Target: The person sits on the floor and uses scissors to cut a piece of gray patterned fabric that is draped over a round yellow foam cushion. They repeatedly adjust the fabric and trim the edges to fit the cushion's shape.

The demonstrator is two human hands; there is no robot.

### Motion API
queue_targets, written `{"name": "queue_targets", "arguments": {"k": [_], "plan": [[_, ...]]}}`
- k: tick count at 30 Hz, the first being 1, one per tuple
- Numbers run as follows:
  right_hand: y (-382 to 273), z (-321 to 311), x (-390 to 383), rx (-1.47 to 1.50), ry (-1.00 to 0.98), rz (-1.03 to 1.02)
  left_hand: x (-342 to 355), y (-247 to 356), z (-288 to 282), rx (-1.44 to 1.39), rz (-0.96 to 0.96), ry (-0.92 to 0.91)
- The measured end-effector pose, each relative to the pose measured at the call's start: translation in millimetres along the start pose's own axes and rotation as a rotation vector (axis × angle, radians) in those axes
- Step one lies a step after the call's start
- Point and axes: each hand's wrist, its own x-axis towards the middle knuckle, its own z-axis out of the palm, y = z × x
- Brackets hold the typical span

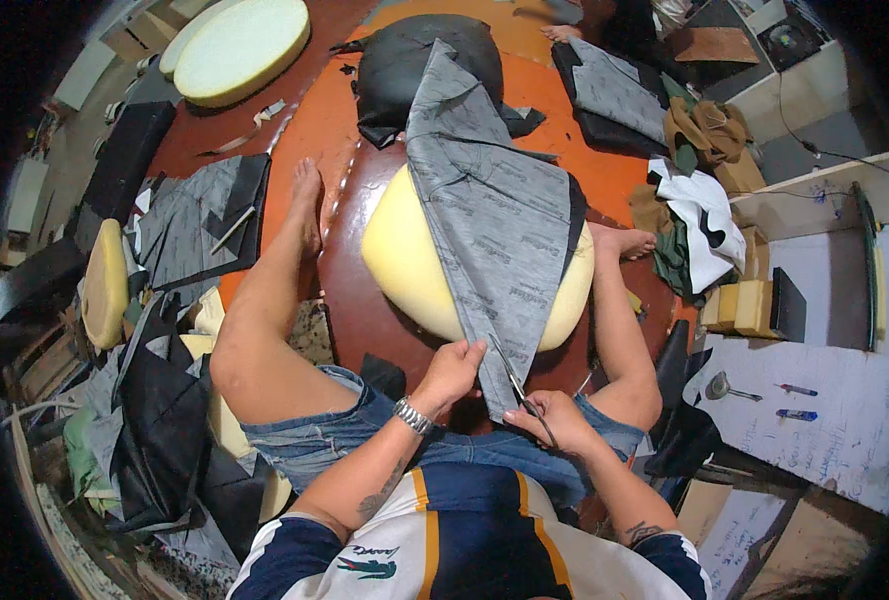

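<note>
Seated on the floor, we pinched the near tip of a grey fabric sheet in our left hand, grip clenched on its edge, while our right hand grasped the scissors, blades pointing far and slightly left into the cloth. The sheet's long axis ran away from us over a yellow foam cushion, between our bare legs.
</note>
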Motion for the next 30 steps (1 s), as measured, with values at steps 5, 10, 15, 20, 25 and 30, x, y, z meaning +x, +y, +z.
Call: {"name": "queue_targets", "arguments": {"k": [5, 10, 15, 20, 25, 30], "plan": [[-8.9, 4.8, 26.4, 0.188, -0.025, -0.029, -2.4, -2.6, -0.4, -0.024, 0.000, -0.028], [-14.0, 8.0, 33.2, 0.168, -0.023, 0.025, -4.4, -1.0, -3.7, 0.070, 0.067, 0.025], [-7.9, 8.3, 30.2, 0.059, 0.048, -0.072, -0.6, 0.6, -2.9, -0.010, 0.000, -0.008], [-1.2, 7.0, 35.3, -0.058, 0.045, -0.094, 17.6, -2.7, -6.0, -0.100, 0.086, 0.078], [-5.0, 13.3, 51.0, 0.048, 0.077, -0.148, 28.6, -14.7, -11.3, 0.186, 0.220, 0.134], [-10.3, 14.6, 73.5, 0.047, 0.098, -0.129, 26.6, -18.3, -9.4, 0.004, 0.273, 0.140]]}}
